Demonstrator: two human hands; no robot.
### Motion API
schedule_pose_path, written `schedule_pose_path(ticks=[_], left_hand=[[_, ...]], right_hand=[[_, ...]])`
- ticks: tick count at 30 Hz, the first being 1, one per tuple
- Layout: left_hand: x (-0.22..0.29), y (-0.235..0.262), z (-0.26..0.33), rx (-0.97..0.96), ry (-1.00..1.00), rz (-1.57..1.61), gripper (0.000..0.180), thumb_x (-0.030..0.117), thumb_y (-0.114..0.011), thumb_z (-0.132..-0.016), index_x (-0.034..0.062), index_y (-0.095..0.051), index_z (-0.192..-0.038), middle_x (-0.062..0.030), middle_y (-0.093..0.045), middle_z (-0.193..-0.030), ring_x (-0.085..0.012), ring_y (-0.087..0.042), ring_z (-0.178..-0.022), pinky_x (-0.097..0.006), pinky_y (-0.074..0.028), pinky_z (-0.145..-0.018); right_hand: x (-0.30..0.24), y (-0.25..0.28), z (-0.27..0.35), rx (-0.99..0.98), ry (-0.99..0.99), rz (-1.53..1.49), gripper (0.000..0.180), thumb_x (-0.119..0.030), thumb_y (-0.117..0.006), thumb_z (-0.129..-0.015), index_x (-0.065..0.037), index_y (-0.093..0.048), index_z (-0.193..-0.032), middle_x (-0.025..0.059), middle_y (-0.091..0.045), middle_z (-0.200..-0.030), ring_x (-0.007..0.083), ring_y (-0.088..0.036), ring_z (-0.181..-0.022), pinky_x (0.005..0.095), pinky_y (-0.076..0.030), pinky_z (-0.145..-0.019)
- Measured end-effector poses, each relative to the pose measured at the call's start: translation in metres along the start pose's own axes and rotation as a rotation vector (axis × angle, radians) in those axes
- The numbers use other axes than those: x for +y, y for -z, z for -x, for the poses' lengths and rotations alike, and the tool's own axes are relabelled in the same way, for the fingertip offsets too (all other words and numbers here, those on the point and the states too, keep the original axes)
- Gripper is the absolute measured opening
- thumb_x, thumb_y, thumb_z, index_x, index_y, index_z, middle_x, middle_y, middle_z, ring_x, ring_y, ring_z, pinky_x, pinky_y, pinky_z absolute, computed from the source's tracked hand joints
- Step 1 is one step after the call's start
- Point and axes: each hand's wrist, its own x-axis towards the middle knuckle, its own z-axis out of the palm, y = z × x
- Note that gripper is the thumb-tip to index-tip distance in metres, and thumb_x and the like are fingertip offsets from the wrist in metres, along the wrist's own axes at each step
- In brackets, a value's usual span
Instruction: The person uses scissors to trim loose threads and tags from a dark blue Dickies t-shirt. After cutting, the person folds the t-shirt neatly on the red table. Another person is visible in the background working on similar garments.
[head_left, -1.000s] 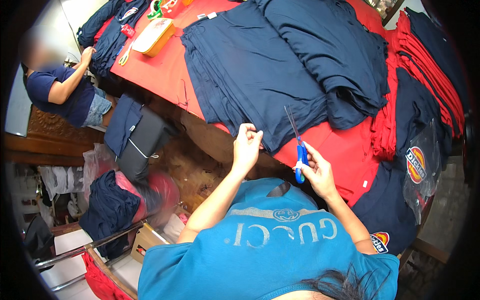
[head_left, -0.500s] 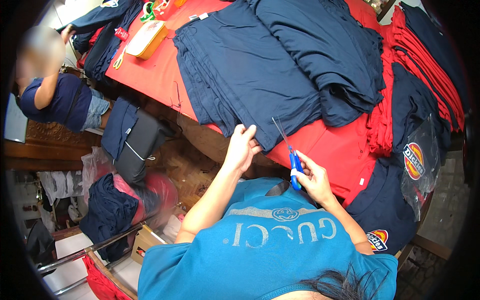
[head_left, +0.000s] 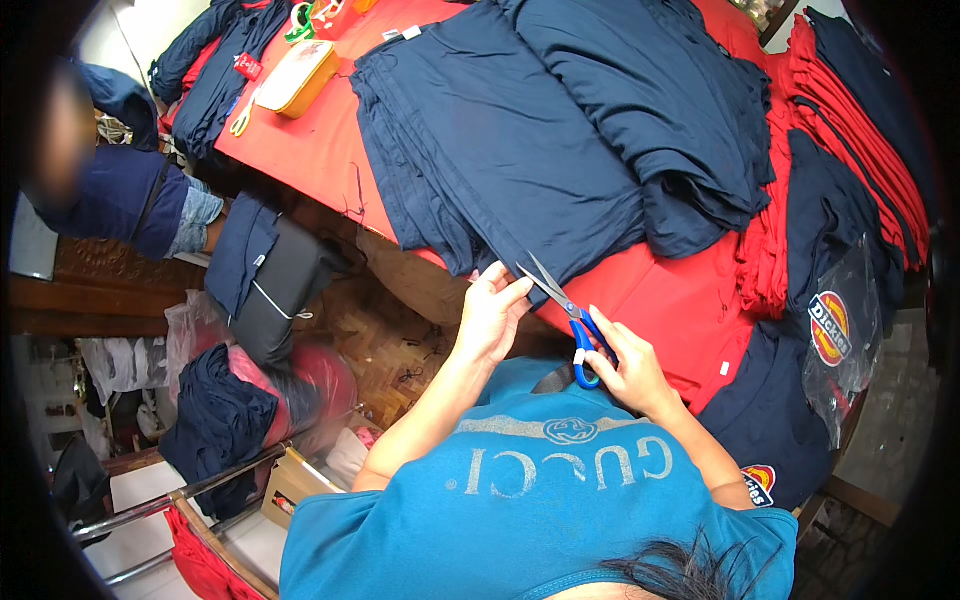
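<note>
A stack of navy garments [head_left: 500,150] lies spread over a red-covered table [head_left: 690,310]. At the near corner of the top garment, my left hand [head_left: 494,318] is closed, thumb and fingers pinching the fabric edge. My right hand [head_left: 635,368] grips blue-handled scissors [head_left: 582,345], fingers through the loops. Their blades are parted and point up and left, with the tips close to my left fingertips at the garment's edge. Whether the blades touch a thread or the cloth is too small to tell.
A yellow plastic box [head_left: 298,80] and yellow-handled scissors [head_left: 241,118] lie toward the far left. Folded red garments [head_left: 850,140] and a clear plastic bag [head_left: 845,340] sit at the right. Beyond a black padded seat [head_left: 280,280], another person [head_left: 125,195] holds navy cloth.
The scissors have swung left, and their blades have opened beside my left fingertips. My left hand has shifted slightly right. The other person has raised navy cloth.
</note>
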Motion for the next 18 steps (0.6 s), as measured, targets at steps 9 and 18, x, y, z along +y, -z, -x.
schedule_pose_path(ticks=[9,18], left_hand=[[0.007,0.002,-0.002,-0.034,0.013,0.067,0.026,-0.004,-0.058,-0.089,0.0017,-0.057,-0.114,-0.007,-0.06,-0.109,-0.0158,-0.06,-0.099,-0.031,-0.051,-0.09],[0.01,-0.006,0.0,-0.041,0.037,0.037,0.033,-0.004,-0.062,-0.086,0.0035,-0.056,-0.118,-0.0057,-0.06,-0.115,-0.0145,-0.058,-0.103,-0.028,-0.048,-0.091]], right_hand=[[-0.006,0.003,-0.004,-0.031,-0.088,-0.139,0.061,-0.014,-0.07,-0.086,-0.001,-0.046,-0.141,0.0107,-0.062,-0.091,0.0113,-0.055,-0.065,0.0255,-0.048,-0.061],[-0.003,-0.003,-0.002,-0.011,-0.124,-0.279,0.059,-0.014,-0.068,-0.088,-0.001,-0.045,-0.141,0.0133,-0.064,-0.1,0.0178,-0.061,-0.082,0.0284,-0.05,-0.075]])
